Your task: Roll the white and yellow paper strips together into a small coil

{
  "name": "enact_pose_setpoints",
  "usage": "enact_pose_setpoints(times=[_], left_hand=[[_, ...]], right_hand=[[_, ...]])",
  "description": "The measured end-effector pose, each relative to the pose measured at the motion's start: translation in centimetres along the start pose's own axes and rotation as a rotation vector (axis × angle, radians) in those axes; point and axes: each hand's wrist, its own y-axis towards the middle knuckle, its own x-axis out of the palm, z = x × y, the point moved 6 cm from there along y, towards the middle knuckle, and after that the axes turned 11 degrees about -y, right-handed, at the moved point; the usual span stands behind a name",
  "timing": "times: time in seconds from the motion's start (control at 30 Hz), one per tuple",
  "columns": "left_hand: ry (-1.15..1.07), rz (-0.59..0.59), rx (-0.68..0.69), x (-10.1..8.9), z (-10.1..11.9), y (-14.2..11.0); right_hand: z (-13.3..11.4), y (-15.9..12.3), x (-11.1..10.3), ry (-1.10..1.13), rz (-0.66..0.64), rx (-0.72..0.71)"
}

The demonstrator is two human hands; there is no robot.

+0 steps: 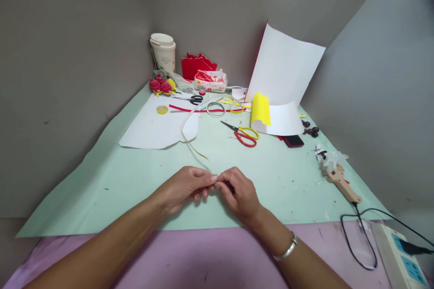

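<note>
Fingertip to fingertip, my left hand (194,184) and my right hand (240,193) meet over the pale green sheet (135,189). Both are closed in a pinch, and whatever lies between the fingers is too small to make out. Just beyond them a thin, pale curled strip (186,133) trails toward me, its end brownish yellow. Scissors with one red and one yellow handle (244,135) lie further off, apart from my hands. A silver bracelet (286,249) circles my right wrist.
White paper (152,122) lies left; tape rolls (216,109), a red strip (183,108) and black scissors (195,99) lie behind. White-backed sheets (285,63) and yellow crepe paper (260,109) stand right. A glue gun (344,185) trails its cord near a power strip (400,253).
</note>
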Motion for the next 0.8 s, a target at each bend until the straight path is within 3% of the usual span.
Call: enact_pose_setpoints(times=[0.43, 0.63, 0.8], left_hand=[[0.073, -0.088, -0.028, -0.1, 0.3, -0.1], [-0.049, -0.006, -0.016, 0.0, 0.0, 0.1], [-0.098, -0.011, 0.015, 0.3, -0.5, 0.2]], right_hand=[[1.0, 0.4, 0.6, 0.27, -0.203, 0.141], [0.5, 0.5, -0.3, 0.123, 0.027, 0.102], [0.0, 0.4, -0.6, 0.035, 0.093, 0.044]])
